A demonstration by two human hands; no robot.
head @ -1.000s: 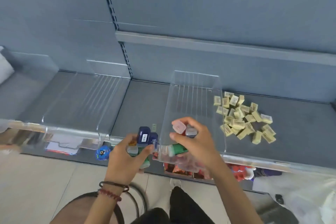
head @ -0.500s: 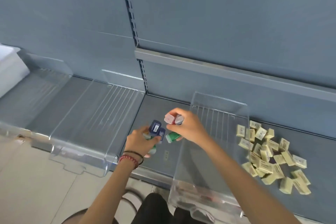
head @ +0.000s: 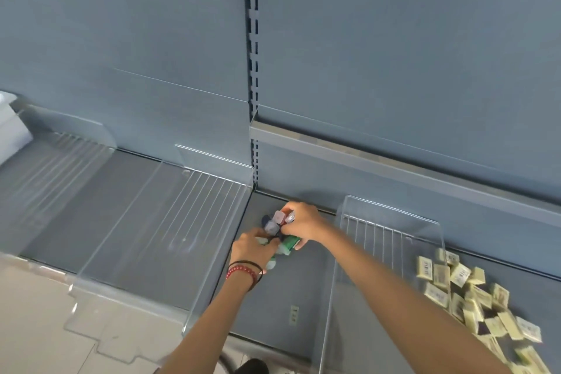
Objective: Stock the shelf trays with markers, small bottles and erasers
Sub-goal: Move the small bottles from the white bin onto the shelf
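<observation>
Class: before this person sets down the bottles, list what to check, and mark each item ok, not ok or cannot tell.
1. Left hand grips bottles: ok.
2. Right hand grips bottles: ok.
3. Bottles over a tray: not ok; they are over the bare shelf, between the left tray and the right tray.
4. Room in the right tray: ok; its visible floor is bare.
5. Erasers inside a tray: cannot tell.

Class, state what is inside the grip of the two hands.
A bunch of small bottles, gripped by left hand and right hand, above the grey shelf. Fingers hide their number and most bodies.
</observation>
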